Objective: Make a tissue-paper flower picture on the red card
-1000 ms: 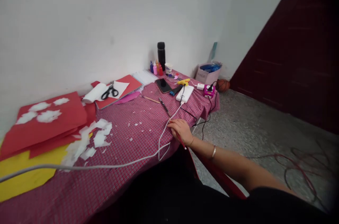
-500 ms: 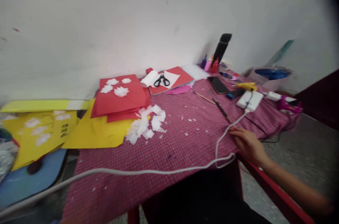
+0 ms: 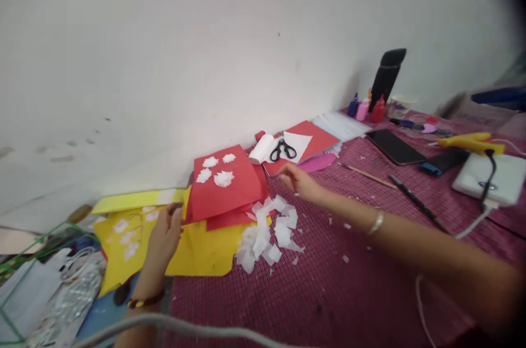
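My left hand (image 3: 164, 233) is over the yellow paper sheets (image 3: 205, 255), close to the left edge of the red paper (image 3: 224, 197). Its fingers are bent and a little apart, and I see nothing held in them. White paper blossoms (image 3: 223, 178) sit on the red paper. My right hand (image 3: 302, 182) reaches across the table, just in front of black-handled scissors (image 3: 283, 149) that lie on white paper. Its fingers are loosely bent, with nothing visible in them. Torn white paper pieces (image 3: 261, 238) lie below it.
A brush (image 3: 417, 203), a wooden stick (image 3: 370, 175), a phone (image 3: 394, 146) and a yellow glue gun (image 3: 470, 142) lie to the right. Small paint bottles (image 3: 362, 109) stand by the wall. A white cable (image 3: 197, 330) crosses the front. Clutter lies at far left.
My right hand has left the cable at the table's right edge and moved left towards the scissors. My left hand has come into view over the yellow sheets. The view has turned rightward objects closer.
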Demonstrator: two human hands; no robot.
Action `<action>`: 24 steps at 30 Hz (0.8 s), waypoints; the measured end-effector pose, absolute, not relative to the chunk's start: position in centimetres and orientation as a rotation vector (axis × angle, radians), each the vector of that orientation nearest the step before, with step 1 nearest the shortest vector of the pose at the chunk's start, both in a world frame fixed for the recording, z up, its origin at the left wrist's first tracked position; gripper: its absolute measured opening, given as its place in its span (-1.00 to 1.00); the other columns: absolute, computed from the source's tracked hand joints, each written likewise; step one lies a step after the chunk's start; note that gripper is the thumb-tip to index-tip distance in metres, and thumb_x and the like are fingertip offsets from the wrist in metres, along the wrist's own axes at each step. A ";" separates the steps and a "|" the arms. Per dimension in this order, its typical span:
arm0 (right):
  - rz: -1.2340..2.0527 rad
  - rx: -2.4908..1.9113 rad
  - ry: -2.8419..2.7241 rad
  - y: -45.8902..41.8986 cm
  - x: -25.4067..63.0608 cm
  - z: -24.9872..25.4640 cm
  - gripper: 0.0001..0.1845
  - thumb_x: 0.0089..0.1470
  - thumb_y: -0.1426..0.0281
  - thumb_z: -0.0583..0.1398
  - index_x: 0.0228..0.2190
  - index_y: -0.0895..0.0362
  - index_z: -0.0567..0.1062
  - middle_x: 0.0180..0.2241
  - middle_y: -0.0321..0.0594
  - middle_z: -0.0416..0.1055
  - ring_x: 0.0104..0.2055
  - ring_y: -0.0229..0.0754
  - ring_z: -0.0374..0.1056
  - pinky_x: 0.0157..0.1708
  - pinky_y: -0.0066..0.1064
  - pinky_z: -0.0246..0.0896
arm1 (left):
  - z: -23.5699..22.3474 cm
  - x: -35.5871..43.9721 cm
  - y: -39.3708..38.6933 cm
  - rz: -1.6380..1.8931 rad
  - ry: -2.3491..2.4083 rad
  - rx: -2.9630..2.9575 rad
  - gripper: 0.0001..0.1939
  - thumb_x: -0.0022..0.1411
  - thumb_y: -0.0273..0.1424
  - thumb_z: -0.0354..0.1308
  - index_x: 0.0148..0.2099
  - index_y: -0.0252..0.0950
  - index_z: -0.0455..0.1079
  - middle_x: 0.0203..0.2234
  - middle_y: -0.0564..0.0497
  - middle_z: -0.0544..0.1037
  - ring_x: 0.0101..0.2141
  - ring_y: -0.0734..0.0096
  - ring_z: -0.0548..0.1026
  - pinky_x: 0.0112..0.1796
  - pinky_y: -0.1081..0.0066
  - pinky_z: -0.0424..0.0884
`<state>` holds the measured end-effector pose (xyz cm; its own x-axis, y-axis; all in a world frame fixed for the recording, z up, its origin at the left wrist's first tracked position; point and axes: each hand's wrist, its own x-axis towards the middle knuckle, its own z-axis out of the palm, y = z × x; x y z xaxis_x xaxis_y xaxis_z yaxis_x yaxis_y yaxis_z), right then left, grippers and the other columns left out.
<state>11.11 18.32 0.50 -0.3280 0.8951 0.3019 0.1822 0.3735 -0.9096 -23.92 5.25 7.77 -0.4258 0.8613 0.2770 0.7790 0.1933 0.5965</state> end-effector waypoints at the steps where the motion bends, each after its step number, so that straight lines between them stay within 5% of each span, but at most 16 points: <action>1: 1.006 -0.987 -1.752 19.9 9.2 0.2 -0.86 0.20 0.32 0.10 -0.30 0.14 0.37 -0.44 -0.25 0.40 -0.41 -0.22 0.32 -0.37 -0.36 0.28 | 7.3 -23.9 5.8 1.042 2.283 1.570 -0.47 0.25 -0.10 -0.01 0.09 -0.40 0.27 -0.52 0.01 0.50 -0.57 0.29 0.49 -0.58 0.35 0.43; 7: 1.121 -1.096 -1.729 23.8 1.8 1.4 -0.66 0.22 0.29 0.17 -0.02 0.19 0.41 -0.04 -0.11 0.39 -0.11 -0.11 0.40 -0.15 -0.18 0.39 | 6.3 -21.9 8.3 1.129 2.145 1.462 -0.38 0.00 -0.13 0.15 0.03 -0.43 0.28 -0.70 0.18 0.31 -0.69 0.41 0.34 -0.66 0.48 0.26; 10: 1.182 -1.055 -1.677 24.0 1.8 4.0 -0.90 0.18 0.50 0.16 -0.23 0.24 0.42 -0.33 -0.25 0.41 -0.33 -0.25 0.37 -0.33 -0.38 0.35 | 7.5 -20.0 8.4 1.209 2.147 1.481 -0.37 -0.01 -0.18 0.18 0.08 -0.39 0.27 -0.67 0.23 0.25 -0.67 0.50 0.26 -0.61 0.53 0.21; 12: 1.178 -1.012 -1.660 23.7 4.4 6.0 -0.85 0.07 0.65 0.11 -0.34 0.20 0.36 -0.48 -0.37 0.31 -0.44 -0.32 0.26 -0.42 -0.49 0.24 | 8.3 -17.7 7.6 1.246 2.122 1.512 -0.39 0.04 -0.19 0.19 0.13 -0.31 0.27 -0.64 0.22 0.25 -0.63 0.53 0.24 -0.58 0.56 0.18; 16: 1.039 -0.739 -1.795 19.8 15.5 8.1 -0.84 -0.02 0.62 0.12 -0.43 0.13 0.28 -0.52 -0.42 0.19 -0.50 -0.36 0.12 -0.47 -0.52 0.07 | 8.6 -10.9 3.8 1.226 2.048 1.943 -0.64 0.20 -0.24 0.16 0.02 -0.24 0.40 -0.62 0.19 0.26 -0.62 0.52 0.26 -0.56 0.54 0.23; 18: 0.957 -0.753 -1.902 16.1 21.9 7.2 -0.85 -0.04 0.58 0.13 -0.44 0.12 0.28 -0.50 -0.39 0.20 -0.47 -0.34 0.12 -0.45 -0.50 0.06 | 7.2 -7.2 1.7 1.101 1.910 2.260 -0.74 0.26 -0.28 0.11 -0.03 -0.23 0.42 -0.64 0.17 0.38 -0.66 0.52 0.33 -0.59 0.55 0.28; 20: 0.971 -0.974 -1.972 12.6 27.1 4.9 -0.86 -0.07 0.56 0.13 -0.45 0.11 0.28 -0.51 -0.38 0.20 -0.49 -0.33 0.11 -0.48 -0.50 0.03 | 5.1 -3.8 0.1 0.985 1.642 2.516 -0.78 0.34 -0.34 0.00 -0.05 -0.21 0.41 -0.42 0.04 0.59 -0.49 0.43 0.55 -0.46 0.52 0.44; 24: 1.169 -1.308 -1.948 8.6 32.4 -0.6 -0.86 -0.11 0.56 0.07 -0.48 0.09 0.23 -0.56 -0.39 0.18 -0.54 -0.30 0.11 -0.52 -0.48 0.03 | 2.4 0.9 -0.8 0.828 1.182 2.811 -0.69 0.43 -0.42 -0.20 -0.01 -0.28 0.36 -0.42 0.01 0.62 -0.51 0.46 0.57 -0.47 0.55 0.47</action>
